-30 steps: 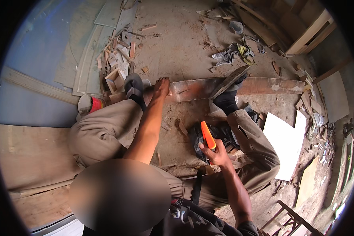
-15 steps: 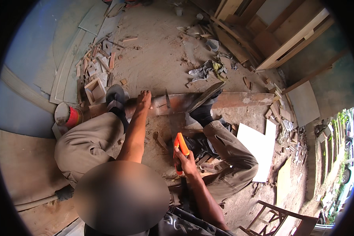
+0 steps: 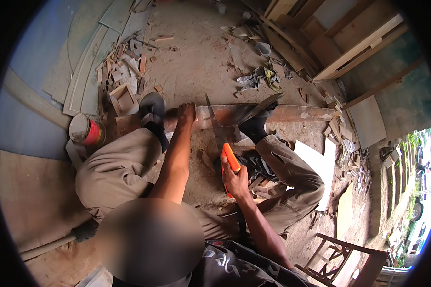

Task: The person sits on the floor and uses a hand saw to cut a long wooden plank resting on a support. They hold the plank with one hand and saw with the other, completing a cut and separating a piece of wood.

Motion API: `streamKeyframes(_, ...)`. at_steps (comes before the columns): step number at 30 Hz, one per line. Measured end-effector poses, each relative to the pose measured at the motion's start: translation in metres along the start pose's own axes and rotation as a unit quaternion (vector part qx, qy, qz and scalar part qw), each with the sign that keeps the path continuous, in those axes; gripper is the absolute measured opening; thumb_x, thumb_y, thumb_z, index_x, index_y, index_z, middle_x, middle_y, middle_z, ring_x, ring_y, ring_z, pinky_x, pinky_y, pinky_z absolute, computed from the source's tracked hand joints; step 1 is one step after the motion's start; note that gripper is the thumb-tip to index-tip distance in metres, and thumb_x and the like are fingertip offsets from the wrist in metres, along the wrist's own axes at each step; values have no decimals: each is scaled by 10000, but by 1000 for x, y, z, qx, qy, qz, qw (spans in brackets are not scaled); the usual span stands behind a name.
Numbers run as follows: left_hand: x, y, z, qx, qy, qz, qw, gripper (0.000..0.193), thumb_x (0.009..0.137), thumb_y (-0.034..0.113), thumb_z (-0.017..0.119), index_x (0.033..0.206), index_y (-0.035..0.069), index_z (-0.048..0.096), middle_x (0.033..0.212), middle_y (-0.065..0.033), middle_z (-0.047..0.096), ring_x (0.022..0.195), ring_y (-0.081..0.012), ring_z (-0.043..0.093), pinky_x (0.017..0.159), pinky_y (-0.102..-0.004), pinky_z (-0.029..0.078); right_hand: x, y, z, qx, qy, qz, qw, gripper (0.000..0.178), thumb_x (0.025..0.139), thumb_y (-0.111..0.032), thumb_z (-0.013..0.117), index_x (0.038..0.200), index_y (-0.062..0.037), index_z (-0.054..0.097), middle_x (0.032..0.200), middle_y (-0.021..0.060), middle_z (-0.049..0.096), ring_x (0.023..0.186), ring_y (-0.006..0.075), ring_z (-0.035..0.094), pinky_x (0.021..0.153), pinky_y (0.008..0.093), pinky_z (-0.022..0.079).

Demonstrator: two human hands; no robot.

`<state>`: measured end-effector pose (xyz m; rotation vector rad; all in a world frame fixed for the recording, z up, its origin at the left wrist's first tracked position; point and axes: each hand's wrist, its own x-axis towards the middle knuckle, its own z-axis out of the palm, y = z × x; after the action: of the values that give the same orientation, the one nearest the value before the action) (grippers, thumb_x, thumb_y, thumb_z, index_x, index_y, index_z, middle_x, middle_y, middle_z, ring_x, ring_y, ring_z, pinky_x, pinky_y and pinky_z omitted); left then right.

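Note:
A long reddish-brown wooden board (image 3: pixel 304 114) lies crosswise on the floor under both of my feet. My left hand (image 3: pixel 187 113) grips it just right of my left foot, fingers curled over its far edge. In my right hand (image 3: pixel 235 181), closed round the orange handle (image 3: pixel 231 157), is a handsaw (image 3: pixel 216 124). Its blade crosses the board between my left hand and my right foot, the tip reaching past the far edge. Whether the teeth touch the wood I cannot tell. A rounded blur hides the area below my left forearm.
A red-and-white tin (image 3: pixel 92 131) stands left of my left leg, near a small wooden box (image 3: pixel 123 99) and scattered offcuts. Crumpled cloth (image 3: pixel 261 79) lies beyond the board. White sheets (image 3: pixel 316 167) are right of my right leg, a wooden frame (image 3: pixel 345 260) at lower right.
My right hand and the saw have moved forward, away from me, so the blade now reaches further past the board. My left hand stays on the board. The whole view has shifted slightly.

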<state>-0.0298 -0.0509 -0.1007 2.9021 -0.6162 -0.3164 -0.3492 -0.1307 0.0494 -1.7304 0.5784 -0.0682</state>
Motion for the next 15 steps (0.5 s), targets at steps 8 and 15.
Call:
streamKeyframes(8,2,-13,2,-22,-10,5,1000,550,714,303,824,1160,76,596,1205,-134,630,1178,-296,565,1002,-418,425,-11,-5,4,-12,-14,22,1000,387,963,-383,589,746,-64,570,563,-44,473,481,57,432,439,246,329)
streamKeyframes(15,1,-6,0,-14,-23,7,1000,553,715,305,828,1165,79,599,1242,-127,616,1199,-291,553,1017,-415,415,-22,4,5,-14,7,18,1000,496,943,-418,603,663,-18,518,533,-39,396,526,62,345,461,299,282)
